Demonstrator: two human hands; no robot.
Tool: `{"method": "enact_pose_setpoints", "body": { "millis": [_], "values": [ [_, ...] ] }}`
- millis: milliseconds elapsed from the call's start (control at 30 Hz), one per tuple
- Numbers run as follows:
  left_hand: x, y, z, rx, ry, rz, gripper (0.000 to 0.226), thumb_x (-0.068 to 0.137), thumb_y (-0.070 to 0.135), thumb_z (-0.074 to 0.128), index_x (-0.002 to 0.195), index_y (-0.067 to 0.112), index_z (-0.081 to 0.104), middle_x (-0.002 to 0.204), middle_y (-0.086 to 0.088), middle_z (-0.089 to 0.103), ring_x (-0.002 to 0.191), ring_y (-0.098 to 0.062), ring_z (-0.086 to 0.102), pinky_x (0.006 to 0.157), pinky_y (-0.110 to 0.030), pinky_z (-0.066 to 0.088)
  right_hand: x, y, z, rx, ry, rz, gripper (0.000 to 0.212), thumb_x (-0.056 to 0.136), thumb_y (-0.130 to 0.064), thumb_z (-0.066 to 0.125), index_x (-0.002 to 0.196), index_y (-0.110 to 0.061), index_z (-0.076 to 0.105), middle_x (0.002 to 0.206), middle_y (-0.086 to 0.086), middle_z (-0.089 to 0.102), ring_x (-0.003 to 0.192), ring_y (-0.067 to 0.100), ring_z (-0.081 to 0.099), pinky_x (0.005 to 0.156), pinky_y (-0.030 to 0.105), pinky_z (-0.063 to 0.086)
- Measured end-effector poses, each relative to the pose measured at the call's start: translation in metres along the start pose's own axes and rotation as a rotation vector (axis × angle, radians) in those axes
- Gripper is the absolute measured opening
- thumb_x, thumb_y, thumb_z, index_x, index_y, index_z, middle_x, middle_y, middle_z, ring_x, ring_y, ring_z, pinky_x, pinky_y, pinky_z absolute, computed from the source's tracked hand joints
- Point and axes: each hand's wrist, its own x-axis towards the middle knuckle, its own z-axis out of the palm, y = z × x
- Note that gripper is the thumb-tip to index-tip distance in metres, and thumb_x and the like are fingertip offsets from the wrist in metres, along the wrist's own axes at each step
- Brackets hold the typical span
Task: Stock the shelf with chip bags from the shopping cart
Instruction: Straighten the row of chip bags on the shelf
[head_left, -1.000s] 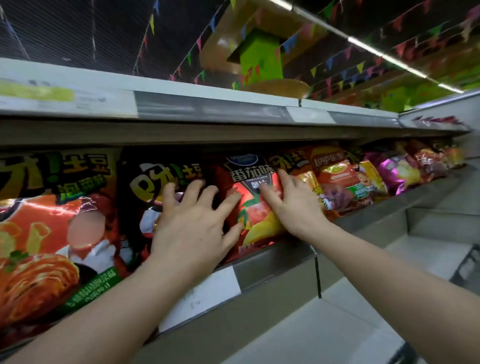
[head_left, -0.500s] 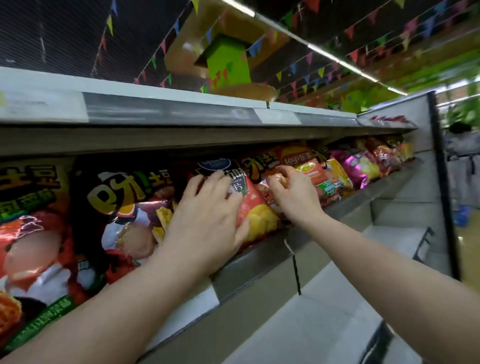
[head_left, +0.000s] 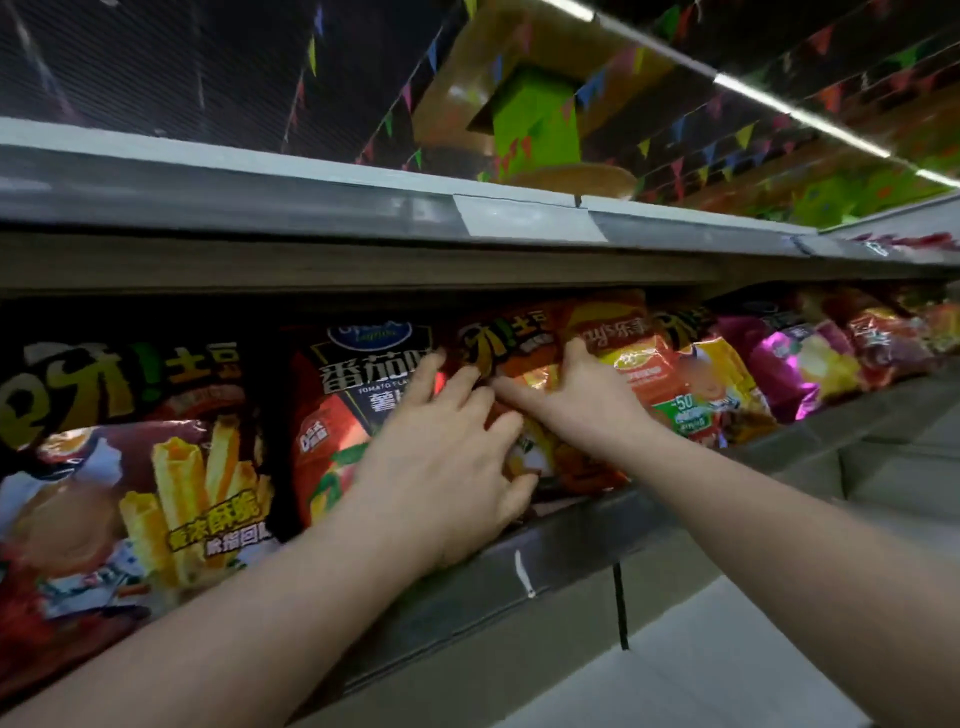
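Observation:
A row of chip bags stands on the grey shelf (head_left: 675, 509). My left hand (head_left: 441, 457) lies with spread fingers across the red tomato chip bag (head_left: 337, 415) and the orange chip bag (head_left: 519, 343) to its right. My right hand (head_left: 587, 400) grips that orange bag near its upper part, thumb over the front and fingers partly behind it. Left of these stands a dark bag with fries on it (head_left: 156, 467). The shopping cart is out of sight.
More bags fill the shelf to the right: an orange-yellow bag (head_left: 675, 384) and a purple bag (head_left: 779, 364). The upper shelf's edge (head_left: 363, 202) hangs just above the bags. Below the shelf lip, pale lower shelving (head_left: 701, 649) extends right.
Both hands have shifted right from the tomato bag onto the orange bag beside it. My right hand now grips that bag's top, and the view has swung left and closer.

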Motion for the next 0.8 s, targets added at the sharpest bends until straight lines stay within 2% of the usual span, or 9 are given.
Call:
{"method": "enact_pose_setpoints", "body": {
  "millis": [67, 133, 367, 567, 633, 733, 800],
  "values": [
    [0.000, -0.001, 0.000, -0.024, -0.006, -0.018, 0.056, 0.085, 0.051, 0.031, 0.103, 0.016, 0.070, 0.108, -0.013, 0.070, 0.114, -0.031, 0.060, 0.107, -0.047, 0.019, 0.003, 0.006, 0.003, 0.025, -0.021, -0.046, 0.075, 0.079, -0.062, 0.057, 0.126, -0.007, 0.035, 0.127, 0.016, 0.051, 0.115, 0.035, 0.050, 0.093, 0.040, 0.043],
    [0.000, -0.001, 0.003, -0.005, 0.002, -0.023, 0.054, 0.081, 0.051, 0.036, 0.091, 0.016, 0.075, 0.094, -0.010, 0.073, 0.101, -0.030, 0.066, 0.103, -0.047, 0.026, 0.006, 0.013, 0.003, 0.075, -0.030, -0.089, 0.068, 0.082, -0.056, 0.058, 0.124, -0.007, 0.036, 0.125, 0.016, 0.052, 0.114, 0.034, 0.051, 0.089, 0.037, 0.042],
    [-0.008, 0.005, 0.001, 0.064, -0.021, -0.105, 0.049, 0.083, 0.052, 0.041, 0.085, 0.015, 0.074, 0.090, -0.008, 0.071, 0.099, -0.029, 0.066, 0.106, -0.047, 0.027, 0.016, 0.027, -0.007, 0.237, -0.165, -0.145, 0.059, 0.087, -0.047, 0.058, 0.123, -0.005, 0.037, 0.123, 0.015, 0.052, 0.114, 0.032, 0.050, 0.091, 0.036, 0.041],
    [-0.007, 0.009, 0.002, 0.119, -0.042, -0.178, 0.045, 0.078, 0.049, 0.041, 0.073, 0.016, 0.070, 0.072, -0.006, 0.066, 0.081, -0.029, 0.064, 0.100, -0.047, 0.030, 0.013, 0.035, -0.006, 0.263, -0.180, -0.169, 0.053, 0.088, -0.048, 0.055, 0.117, -0.007, 0.039, 0.121, 0.014, 0.053, 0.112, 0.032, 0.051, 0.089, 0.036, 0.041],
    [-0.003, 0.011, 0.002, 0.067, -0.061, -0.171, 0.044, 0.077, 0.049, 0.041, 0.076, 0.015, 0.069, 0.070, -0.007, 0.065, 0.076, -0.029, 0.063, 0.095, -0.046, 0.032, 0.013, 0.034, -0.002, 0.248, -0.157, -0.169, 0.054, 0.088, -0.050, 0.054, 0.117, -0.007, 0.039, 0.121, 0.014, 0.053, 0.111, 0.032, 0.051, 0.088, 0.036, 0.040],
    [0.009, 0.005, -0.009, -0.081, 0.055, -0.196, 0.044, 0.081, 0.047, 0.039, 0.091, 0.014, 0.067, 0.074, -0.006, 0.065, 0.070, -0.028, 0.063, 0.079, -0.036, 0.041, 0.012, 0.032, 0.002, 0.215, -0.131, -0.168, 0.056, 0.089, -0.049, 0.052, 0.122, -0.006, 0.038, 0.124, 0.016, 0.051, 0.113, 0.033, 0.050, 0.088, 0.036, 0.040],
    [0.022, 0.002, -0.033, -0.156, 0.035, -0.289, 0.044, 0.090, 0.045, 0.034, 0.110, 0.016, 0.060, 0.097, -0.006, 0.066, 0.089, -0.028, 0.063, 0.078, -0.034, 0.044, 0.011, 0.033, 0.004, 0.196, -0.115, -0.182, 0.059, 0.090, -0.048, 0.051, 0.128, -0.005, 0.036, 0.127, 0.016, 0.049, 0.115, 0.033, 0.049, 0.090, 0.038, 0.040]
  ]
}}
